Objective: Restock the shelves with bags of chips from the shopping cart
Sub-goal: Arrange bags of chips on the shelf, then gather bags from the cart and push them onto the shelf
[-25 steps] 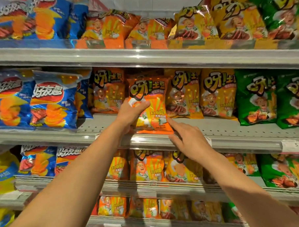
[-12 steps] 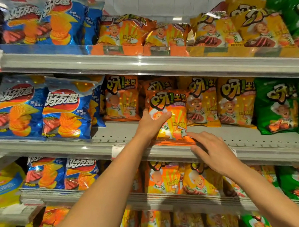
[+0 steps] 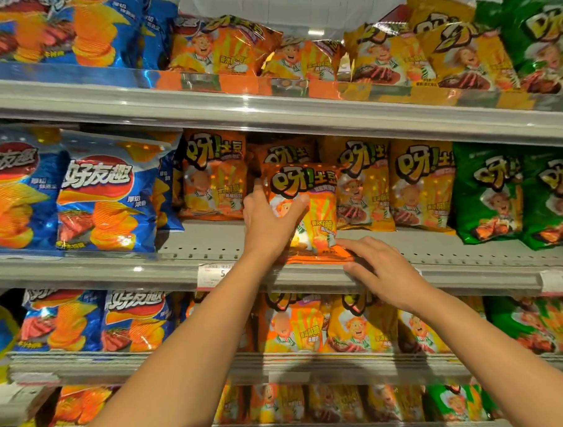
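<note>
An orange chip bag (image 3: 318,198) stands upright at the front of the middle shelf (image 3: 210,245), in front of another orange bag. My left hand (image 3: 267,223) grips its left side, thumb across the front and a finger behind the edge. My right hand (image 3: 376,270) touches the bag's bottom right corner with its fingertips, fingers spread over the shelf lip. The shopping cart is out of view.
Blue chip bags (image 3: 102,195) fill the left of the middle shelf, yellow bags (image 3: 417,184) and green bags (image 3: 489,191) the right. The upper shelf (image 3: 269,110) and the lower shelf (image 3: 280,365) hold the same kinds. A price tag (image 3: 213,274) hangs on the shelf lip.
Both hands stay on the orange bag, which now stands a little more upright on the shelf. The camera has tilted up slightly, so everything sits lower in the view.
</note>
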{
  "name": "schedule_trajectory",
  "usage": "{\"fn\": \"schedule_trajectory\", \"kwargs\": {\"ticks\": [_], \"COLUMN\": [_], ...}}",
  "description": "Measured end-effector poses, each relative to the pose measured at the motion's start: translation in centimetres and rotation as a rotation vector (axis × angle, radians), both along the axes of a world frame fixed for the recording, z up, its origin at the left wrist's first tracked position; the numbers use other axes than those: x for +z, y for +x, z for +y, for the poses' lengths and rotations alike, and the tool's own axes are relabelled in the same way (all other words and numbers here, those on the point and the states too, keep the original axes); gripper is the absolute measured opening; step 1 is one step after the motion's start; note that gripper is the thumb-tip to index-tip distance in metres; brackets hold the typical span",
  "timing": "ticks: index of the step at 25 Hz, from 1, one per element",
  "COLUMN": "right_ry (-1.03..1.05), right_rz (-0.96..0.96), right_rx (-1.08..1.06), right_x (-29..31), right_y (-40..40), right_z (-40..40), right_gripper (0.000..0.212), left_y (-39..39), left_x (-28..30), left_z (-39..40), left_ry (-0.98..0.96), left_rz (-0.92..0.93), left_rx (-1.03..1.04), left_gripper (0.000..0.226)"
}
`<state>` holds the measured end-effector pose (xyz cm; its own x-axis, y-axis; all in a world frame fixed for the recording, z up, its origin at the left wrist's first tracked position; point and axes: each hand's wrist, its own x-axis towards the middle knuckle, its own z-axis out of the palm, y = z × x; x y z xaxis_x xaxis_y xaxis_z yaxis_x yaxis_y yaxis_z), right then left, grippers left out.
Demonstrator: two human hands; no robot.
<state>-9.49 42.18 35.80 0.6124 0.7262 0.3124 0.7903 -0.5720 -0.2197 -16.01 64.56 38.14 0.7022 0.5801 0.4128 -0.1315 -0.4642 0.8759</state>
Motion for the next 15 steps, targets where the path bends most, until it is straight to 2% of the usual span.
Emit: {"fn": "schedule_trajectory", "kwargs": {"ticks": [5,8,11,15], "right_ry": [0.03,0.189,0.318,0.383], "right_rz": [0.017,-0.05,-0.104,0.011], "right_rx": [-0.01,-0.001,0.036,-0.06], "right_x": [-0.1,-0.2,-1.9,-6.3], "right_y": [-0.6,-1.9,-3.1,-3.9], "right_z": [-0.4,-2.6,-8.4,-19.7], "right_gripper": [0.056,0.058,0.055,0.055], "left_y": [-4.4,-6.4,-7.0,-4.7], "left_x": [-1.7,-3.1,-4.0,-6.0], "left_z": [-3.7,-6.3,-11.2,-22.2], "left_ry": [0.336,0.453,0.506,0.557], "left_rz": [-0.074,-0.066,-0.066,-0.075], "left_rx": [0.1,0.094,0.057,-0.098], "left_gripper": [0.085,0.078,0.073,0.066]}}
